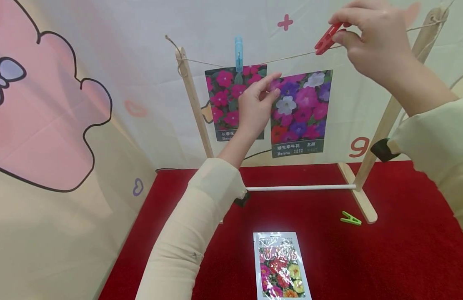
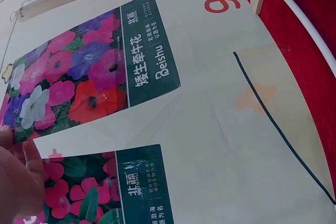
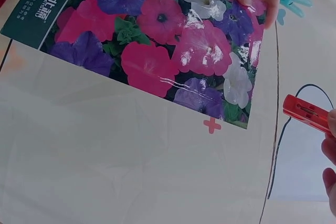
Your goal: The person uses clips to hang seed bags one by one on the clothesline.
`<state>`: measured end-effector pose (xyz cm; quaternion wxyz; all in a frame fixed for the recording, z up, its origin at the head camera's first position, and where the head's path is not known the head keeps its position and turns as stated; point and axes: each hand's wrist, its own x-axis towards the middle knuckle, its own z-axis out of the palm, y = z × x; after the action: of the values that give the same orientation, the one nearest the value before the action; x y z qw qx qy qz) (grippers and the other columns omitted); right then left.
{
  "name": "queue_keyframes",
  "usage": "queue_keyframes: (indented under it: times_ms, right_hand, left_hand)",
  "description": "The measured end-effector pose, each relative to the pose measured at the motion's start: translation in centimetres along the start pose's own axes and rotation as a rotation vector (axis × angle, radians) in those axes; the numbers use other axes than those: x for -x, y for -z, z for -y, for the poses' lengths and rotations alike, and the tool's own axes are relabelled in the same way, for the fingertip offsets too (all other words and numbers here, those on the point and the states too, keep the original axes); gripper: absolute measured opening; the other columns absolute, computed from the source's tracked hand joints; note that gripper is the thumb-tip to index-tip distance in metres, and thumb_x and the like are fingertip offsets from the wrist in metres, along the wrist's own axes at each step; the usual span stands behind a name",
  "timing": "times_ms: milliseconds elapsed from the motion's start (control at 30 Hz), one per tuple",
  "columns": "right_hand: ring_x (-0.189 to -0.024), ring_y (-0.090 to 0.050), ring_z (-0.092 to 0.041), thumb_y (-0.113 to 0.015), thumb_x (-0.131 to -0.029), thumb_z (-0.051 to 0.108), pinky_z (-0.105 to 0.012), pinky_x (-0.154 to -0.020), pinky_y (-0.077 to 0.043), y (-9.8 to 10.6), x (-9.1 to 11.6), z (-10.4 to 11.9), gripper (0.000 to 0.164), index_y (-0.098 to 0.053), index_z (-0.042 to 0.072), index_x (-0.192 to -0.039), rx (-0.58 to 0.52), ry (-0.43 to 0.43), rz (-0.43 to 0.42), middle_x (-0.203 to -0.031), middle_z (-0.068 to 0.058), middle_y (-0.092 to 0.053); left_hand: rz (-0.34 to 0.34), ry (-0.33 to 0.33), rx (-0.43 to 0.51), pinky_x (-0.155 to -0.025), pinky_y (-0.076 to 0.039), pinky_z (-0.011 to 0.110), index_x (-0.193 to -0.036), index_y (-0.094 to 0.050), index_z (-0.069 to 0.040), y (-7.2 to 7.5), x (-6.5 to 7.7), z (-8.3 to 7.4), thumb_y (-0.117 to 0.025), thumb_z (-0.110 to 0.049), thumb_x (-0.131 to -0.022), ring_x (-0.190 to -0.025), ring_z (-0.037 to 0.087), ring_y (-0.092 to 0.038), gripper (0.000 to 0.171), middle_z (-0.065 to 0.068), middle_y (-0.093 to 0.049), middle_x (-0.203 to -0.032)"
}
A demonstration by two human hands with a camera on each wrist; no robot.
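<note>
My left hand (image 1: 256, 104) pinches the upper left corner of a petunia seed packet (image 1: 300, 104), holding it just below the string (image 1: 291, 57). In the right wrist view, the packet's top edge is apart from the string. Between thumb and fingers, my right hand (image 1: 379, 39) holds a red clothespin (image 1: 326, 40) close to the string, right of and above the packet. A blue clothespin (image 1: 239, 54) clips another flower packet (image 1: 225, 100) to the string; my left hand partly covers that packet in the head view.
Wooden posts (image 1: 390, 108) carry the string, with a white rod (image 1: 300, 188) low between them. On the red cloth (image 1: 404, 250) lie a green clothespin (image 1: 351, 218) and a silver-edged flower packet (image 1: 281, 266). A printed curtain (image 1: 122, 137) hangs behind.
</note>
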<state>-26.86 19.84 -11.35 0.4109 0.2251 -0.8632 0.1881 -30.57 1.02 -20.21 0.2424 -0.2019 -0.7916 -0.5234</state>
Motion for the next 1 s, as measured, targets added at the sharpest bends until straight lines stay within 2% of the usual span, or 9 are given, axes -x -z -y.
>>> queue_keyframes:
  times_ms: [100,267,433,700,1000]
  right_hand:
    - [-0.101,-0.042,-0.026,-0.049,-0.089,0.011,-0.032,-0.085,-0.033,-0.1,-0.3,0.0,0.024,-0.060,-0.003,-0.105,0.005,-0.004,0.012,-0.109,-0.017,-0.057]
    - [-0.101,-0.040,-0.027,-0.046,-0.090,0.011,-0.030,-0.082,-0.033,-0.3,-0.6,0.1,0.024,-0.060,-0.003,-0.104,0.019,-0.017,0.040,-0.109,-0.017,-0.056]
    - [-0.100,-0.041,-0.030,-0.046,-0.090,0.008,-0.030,-0.078,-0.033,-0.4,-0.8,0.2,0.023,-0.060,-0.004,-0.104,0.040,0.016,0.058,-0.108,-0.018,-0.056]
    - [-0.102,-0.040,-0.032,-0.045,-0.090,0.007,-0.039,-0.075,-0.036,-0.3,-1.1,0.4,0.024,-0.058,-0.004,-0.108,0.077,0.045,0.133,-0.108,-0.019,-0.054]
    - [-0.102,-0.040,-0.034,-0.045,-0.090,0.006,-0.045,-0.077,-0.042,-0.1,-1.3,0.5,0.025,-0.057,-0.003,-0.109,0.096,0.035,0.195,-0.110,-0.020,-0.053]
  left_hand:
    - [-0.008,-0.003,0.007,-0.054,-0.038,0.014,-0.119,-0.057,-0.021,0.0,0.0,-0.1,-0.056,-0.017,-0.085,-0.075,0.010,-0.055,0.034,0.002,-0.056,-0.085]
    - [-0.015,-0.006,0.011,-0.053,-0.038,0.014,-0.118,-0.057,-0.021,-0.1,-0.1,-0.1,-0.056,-0.017,-0.085,-0.073,0.010,-0.054,0.034,0.002,-0.056,-0.085]
    - [-0.023,-0.008,0.009,-0.054,-0.038,0.014,-0.118,-0.057,-0.021,-0.1,-0.2,-0.1,-0.056,-0.016,-0.085,-0.073,0.010,-0.053,0.033,0.001,-0.056,-0.085]
    - [-0.068,-0.059,-0.003,-0.050,-0.032,0.014,-0.117,-0.058,-0.018,-0.4,-0.3,-0.3,-0.056,-0.016,-0.085,-0.064,0.010,-0.046,0.032,0.001,-0.054,-0.082]
    - [-0.127,-0.069,-0.037,-0.049,-0.032,0.014,-0.116,-0.060,-0.019,-0.6,-0.6,-0.8,-0.056,-0.017,-0.086,-0.063,0.010,-0.045,0.030,0.001,-0.056,-0.083]
